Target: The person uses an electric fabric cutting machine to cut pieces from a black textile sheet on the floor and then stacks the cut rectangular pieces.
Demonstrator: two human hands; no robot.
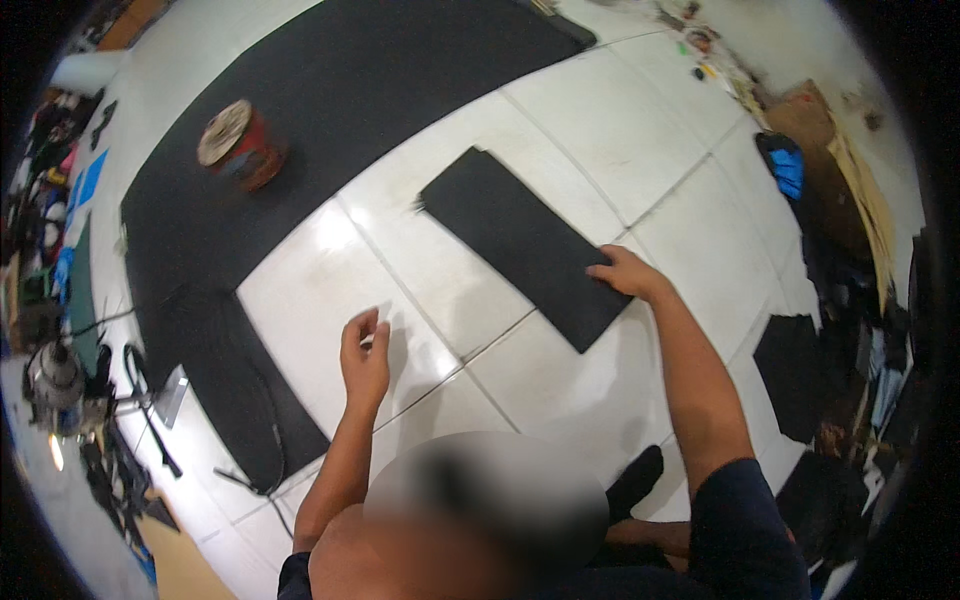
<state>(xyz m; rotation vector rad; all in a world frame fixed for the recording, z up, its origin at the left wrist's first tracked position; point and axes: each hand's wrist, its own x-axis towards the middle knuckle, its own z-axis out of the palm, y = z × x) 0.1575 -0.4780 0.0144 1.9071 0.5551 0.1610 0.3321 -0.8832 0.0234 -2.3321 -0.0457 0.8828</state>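
Note:
A black rectangular piece of sheet material, fabric or foam by its look, lies slantwise on the white tiles. At its right-hand edge my right hand grips it, thumb on top and the other fingers partly hidden. My left hand hovers over the tiles to the left of the piece; its fingers are slightly curled and apart, with nothing in them. A much larger black sheet spreads over the floor beyond and to the left, and a strip of it reaches down towards me.
A red can with a pale, crusted top stands on the large sheet. A dark cord lies over its near strip. Left are a metal blade and a lamp-like metal device. Cardboard and black scraps line the right.

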